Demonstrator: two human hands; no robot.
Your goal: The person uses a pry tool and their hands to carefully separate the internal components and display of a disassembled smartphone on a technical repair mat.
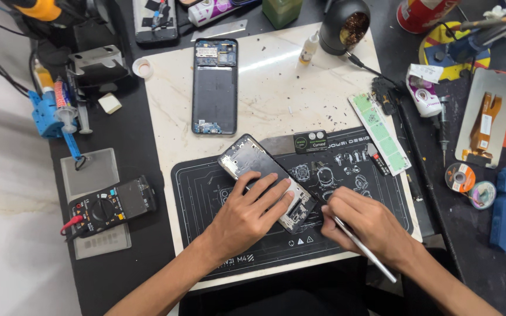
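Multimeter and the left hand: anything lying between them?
Head view: between the multimeter and the left hand lie only bare surfaces: a strip of dark bench, the white board's edge and the black work mat.

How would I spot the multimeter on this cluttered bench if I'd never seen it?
Start at the dark work mat where the left hand presses on a phone frame. Look left, off the pale board onto the black tabletop. There lies the multimeter: a black box with a round dial, a dark screen, and a red lead plugged in, unlike the clear plates beside it.
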